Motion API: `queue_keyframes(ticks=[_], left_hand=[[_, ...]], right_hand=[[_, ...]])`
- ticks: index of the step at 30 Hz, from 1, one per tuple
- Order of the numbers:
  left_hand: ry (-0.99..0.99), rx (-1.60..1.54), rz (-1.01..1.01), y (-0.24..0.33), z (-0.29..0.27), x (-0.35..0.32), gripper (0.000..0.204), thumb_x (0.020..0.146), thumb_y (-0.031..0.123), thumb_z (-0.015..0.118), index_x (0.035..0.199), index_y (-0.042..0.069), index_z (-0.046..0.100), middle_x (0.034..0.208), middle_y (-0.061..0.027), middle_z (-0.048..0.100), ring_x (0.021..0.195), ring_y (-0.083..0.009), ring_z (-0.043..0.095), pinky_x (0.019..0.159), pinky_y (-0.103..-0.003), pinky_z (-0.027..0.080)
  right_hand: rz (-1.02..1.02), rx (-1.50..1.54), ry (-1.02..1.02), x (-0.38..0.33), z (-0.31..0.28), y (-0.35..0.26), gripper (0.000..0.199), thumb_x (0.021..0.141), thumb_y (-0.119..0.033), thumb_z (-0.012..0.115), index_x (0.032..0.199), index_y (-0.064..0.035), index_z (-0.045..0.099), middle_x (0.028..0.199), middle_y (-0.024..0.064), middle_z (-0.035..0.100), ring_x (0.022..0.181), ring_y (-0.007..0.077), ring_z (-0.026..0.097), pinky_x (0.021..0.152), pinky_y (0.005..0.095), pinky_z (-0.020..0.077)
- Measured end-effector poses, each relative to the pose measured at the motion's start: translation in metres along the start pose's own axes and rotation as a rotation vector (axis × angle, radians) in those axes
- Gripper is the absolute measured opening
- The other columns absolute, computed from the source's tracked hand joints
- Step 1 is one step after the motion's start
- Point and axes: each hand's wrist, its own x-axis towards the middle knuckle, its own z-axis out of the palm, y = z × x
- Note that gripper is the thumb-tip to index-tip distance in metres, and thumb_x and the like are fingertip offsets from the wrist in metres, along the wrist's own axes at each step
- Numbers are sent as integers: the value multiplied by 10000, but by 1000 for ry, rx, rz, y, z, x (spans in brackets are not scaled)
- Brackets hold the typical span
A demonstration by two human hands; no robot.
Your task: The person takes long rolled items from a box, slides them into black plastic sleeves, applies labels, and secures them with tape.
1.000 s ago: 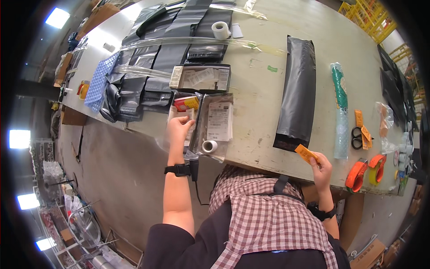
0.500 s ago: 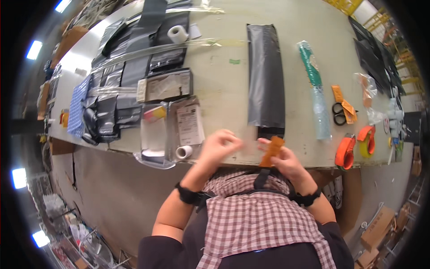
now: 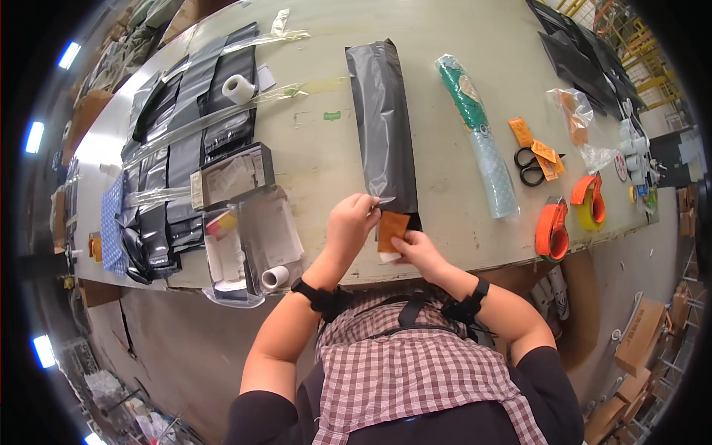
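Observation:
A long grey plastic mailing bag [image 3: 384, 126] lies lengthwise in front of me, its near end toward the table's front edge. My left hand [image 3: 351, 225] pinches the near left corner of that bag. In my right hand [image 3: 421, 254] is a small flat orange packet [image 3: 392, 231], gripped between thumb and fingers at its right side. The packet overlaps the bag's near end, where a strip of black shows; whether any of it is inside cannot be made out. Something white peeks out under the packet's lower edge.
Right of the bag lie a green-and-clear bubble-wrapped roll [image 3: 480, 141], black scissors [image 3: 529, 167] with orange packets [image 3: 547, 159], and two orange tape dispensers [image 3: 552, 228]. Leftward are boxes [image 3: 236, 178], a label roll [image 3: 275, 277] and stacked grey bags [image 3: 189, 141].
My left hand, earlier raised beside the bag, now pinches its near corner. My right hand has brought the orange packet up to the bag's near end. The whole view has shifted.

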Motion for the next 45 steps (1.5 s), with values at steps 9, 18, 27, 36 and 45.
queue_keyframes(ticks=[9, 18, 27, 36, 45], left_hand=[[83, 267, 309, 4, -2, 3, 154, 649, 77, 673, 792, 96, 620, 698, 2, 585, 648, -170, 545, 573, -298, 456], [57, 249, 345, 27, 6, 13, 96, 690, 103, 657, 775, 100, 613, 699, 17, 578, 697, -165, 546, 656, -308, 447], [-140, -46, -453, -7, 36, -29, 155, 772, 171, 590, 781, 16, 596, 725, -182, 584, 786, -419, 547, 680, -471, 437], [-558, 186, -502, -15, 1, -35, 307, 824, 264, 507, 704, 6, 622, 735, -217, 599, 716, -389, 584, 622, -449, 470], [-82, -131, -101, 15, 32, -18, 116, 694, 77, 676, 806, 45, 674, 761, -119, 626, 674, -274, 595, 614, -338, 478]], right_hand=[[9, 88, -131, 0, -12, -45, 198, 923, -183, 478, 1010, -23, 555, 749, -3, 555, 457, 10, 333, 401, 151, 265], [-74, 607, 119, 15, 5, -47, 104, 868, -26, 481, 948, -5, 544, 951, 108, 596, 809, 141, 557, 730, 243, 484], [231, 1043, -49, -18, -10, -26, 366, 755, 137, 407, 1118, 92, 413, 1210, 195, 443, 1145, 279, 455, 1003, 342, 400], [3, 322, -185, -1, -6, -41, 307, 782, 13, 541, 1082, 41, 484, 1119, 144, 530, 1017, 222, 533, 920, 336, 425], [-28, -584, -39, 42, -34, -37, 254, 832, -206, 525, 932, 14, 600, 822, 94, 633, 761, 287, 609, 705, 368, 486]])
